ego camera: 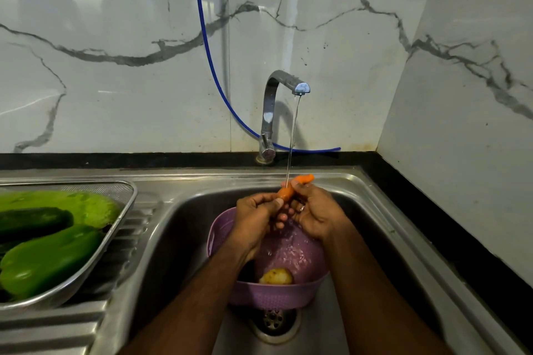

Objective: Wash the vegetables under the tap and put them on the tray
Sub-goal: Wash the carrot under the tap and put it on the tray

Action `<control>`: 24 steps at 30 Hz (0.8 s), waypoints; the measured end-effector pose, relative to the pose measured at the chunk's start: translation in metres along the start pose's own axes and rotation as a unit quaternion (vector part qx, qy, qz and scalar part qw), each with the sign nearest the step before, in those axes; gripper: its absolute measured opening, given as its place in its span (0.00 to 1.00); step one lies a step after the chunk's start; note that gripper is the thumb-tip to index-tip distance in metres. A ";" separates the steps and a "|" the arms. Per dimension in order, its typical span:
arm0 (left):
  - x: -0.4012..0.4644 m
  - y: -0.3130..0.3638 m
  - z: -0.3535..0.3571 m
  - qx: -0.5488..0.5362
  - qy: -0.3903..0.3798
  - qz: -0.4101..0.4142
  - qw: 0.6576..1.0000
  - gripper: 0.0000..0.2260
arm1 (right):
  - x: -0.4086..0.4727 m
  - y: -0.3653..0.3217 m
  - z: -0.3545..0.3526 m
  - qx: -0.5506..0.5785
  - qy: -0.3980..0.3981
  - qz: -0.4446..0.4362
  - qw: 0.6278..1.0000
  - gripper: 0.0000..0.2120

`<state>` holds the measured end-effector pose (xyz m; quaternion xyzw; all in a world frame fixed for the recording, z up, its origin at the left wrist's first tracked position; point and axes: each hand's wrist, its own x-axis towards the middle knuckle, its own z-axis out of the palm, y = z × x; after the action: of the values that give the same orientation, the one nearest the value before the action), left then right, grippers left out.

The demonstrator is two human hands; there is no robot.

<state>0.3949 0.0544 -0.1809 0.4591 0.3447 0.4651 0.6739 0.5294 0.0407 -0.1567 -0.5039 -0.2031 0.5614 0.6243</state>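
Head view: both hands, left [253, 217] and right [315, 215], grip carrot [294, 186] under tap [284, 89] stream. Green vegetables [49, 239] already on tray [127, 204] (seemingly washed). Potato [276, 276] waits in colander [274, 294].

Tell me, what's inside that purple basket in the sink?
One yellowish potato lies at the near wall of the purple basket. Water splashes onto its floor. The left hand and forearms cover much of the inside, so more could be hidden.
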 end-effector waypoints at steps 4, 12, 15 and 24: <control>0.000 -0.001 -0.001 0.067 0.027 0.010 0.997 0.07 | -0.003 0.000 0.002 -0.052 -0.038 -0.005 0.998 0.12; 0.004 -0.010 -0.026 0.366 0.029 0.120 0.923 0.06 | -0.004 0.019 0.031 -0.225 0.031 -0.006 0.974 0.15; -0.001 -0.005 -0.019 0.265 0.016 0.068 0.962 0.05 | 0.001 0.016 0.036 -0.164 0.049 0.018 0.985 0.22; 0.003 0.004 -0.013 -0.121 -0.081 -0.186 0.972 0.24 | -0.001 0.013 0.015 0.028 -0.146 0.010 0.989 0.08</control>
<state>0.3832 0.0617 -0.1812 0.3381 0.3096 0.3306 0.8249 0.5102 0.0442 -0.1619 -0.4007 -0.2709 0.6405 0.5965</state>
